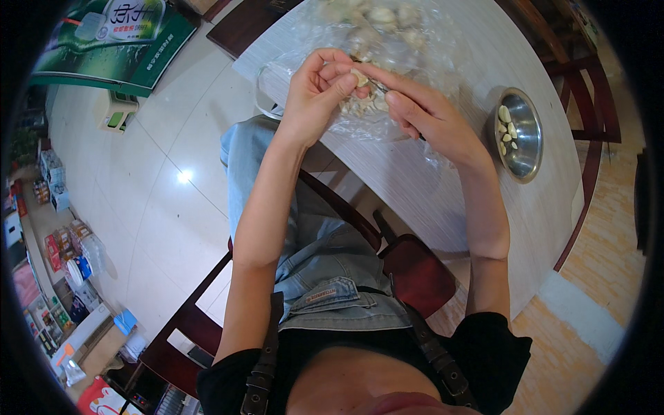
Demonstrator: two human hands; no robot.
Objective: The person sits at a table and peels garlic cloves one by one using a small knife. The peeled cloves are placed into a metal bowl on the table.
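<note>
Pinched between the thumb and fingers of my left hand (pixel 327 85) is a garlic clove (pixel 359 78). My right hand (pixel 423 111) grips a small knife (pixel 381 87), its blade against the clove; most of its handle is hidden in the fingers. Both hands are above a clear plastic bag (pixel 358 129) spread on the table. Garlic skins and pieces (pixel 358 105) lie on the bag under my hands. Whole garlic bulbs (pixel 384 15) rest on the bag's far part. To the right, a steel bowl (pixel 526 140) holds several peeled cloves (pixel 506 124).
The pale wood-grain table (pixel 415 192) has a curved edge in front of me. A dark red chair (pixel 581 98) stands beyond the bowl, and another seat (pixel 420 275) is under the table. At left are a green carton (pixel 119 52), a plastic stool (pixel 115 111) and packaged goods (pixel 72 244).
</note>
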